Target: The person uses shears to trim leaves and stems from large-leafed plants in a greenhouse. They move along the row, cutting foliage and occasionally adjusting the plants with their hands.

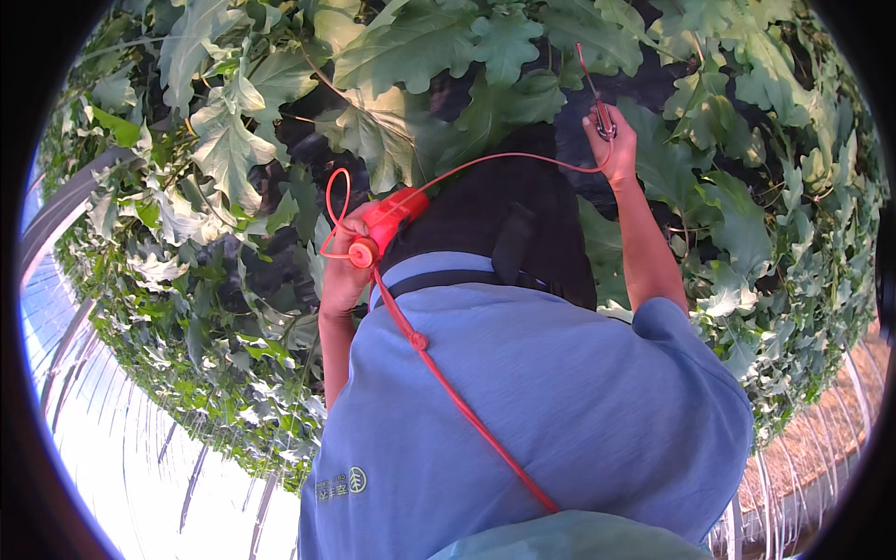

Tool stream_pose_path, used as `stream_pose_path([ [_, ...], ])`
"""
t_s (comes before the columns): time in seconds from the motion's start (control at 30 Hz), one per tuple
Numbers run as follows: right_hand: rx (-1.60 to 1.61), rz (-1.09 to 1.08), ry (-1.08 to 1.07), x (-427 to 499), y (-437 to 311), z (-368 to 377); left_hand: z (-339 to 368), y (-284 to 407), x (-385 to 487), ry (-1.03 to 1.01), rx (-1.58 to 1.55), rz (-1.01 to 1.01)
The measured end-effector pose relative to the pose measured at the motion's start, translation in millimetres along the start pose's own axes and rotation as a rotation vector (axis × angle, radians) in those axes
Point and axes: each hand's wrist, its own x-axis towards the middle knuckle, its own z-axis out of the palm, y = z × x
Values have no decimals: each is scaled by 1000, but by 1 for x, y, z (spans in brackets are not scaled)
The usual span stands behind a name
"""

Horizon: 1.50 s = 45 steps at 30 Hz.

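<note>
My left hand is closed around a red plastic bottle with an orange cap, held at my waist. A red cord strap, knotted near the bottle, runs across my blue shirt. From the cap a thin red tube loops and then stretches over to my right hand, which is raised among the leaves at the upper right. Between its fingers is a slim hand tool with a metal and red handle and a long thin tip pointing up and away. The tip appears to touch nothing.
Plants with large lobed green leaves surround me on all sides. Dark sheeting shows between them. Curved greenhouse frame poles stand at the left edge, and whitish strings or poles with brown ground lie at the lower right.
</note>
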Motion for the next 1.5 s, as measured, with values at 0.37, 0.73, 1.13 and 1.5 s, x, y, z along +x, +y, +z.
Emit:
stream_pose_path([
  [0.37, -126, -229, 30, -85, -101, 53, -41, -19, -14, -68, -110, 87],
  [0.73, 141, -483, -182, 71, -223, 197, -97, 6, -23, 141, 28, 19],
  [1.13, -212, -26, -405, 106, -103, 283, -110, -2, -64, 389, -399, 153],
  [1.5, -178, -232, -377, 6, -145, 283, -194, -11, -67, 294, -290, 183],
])
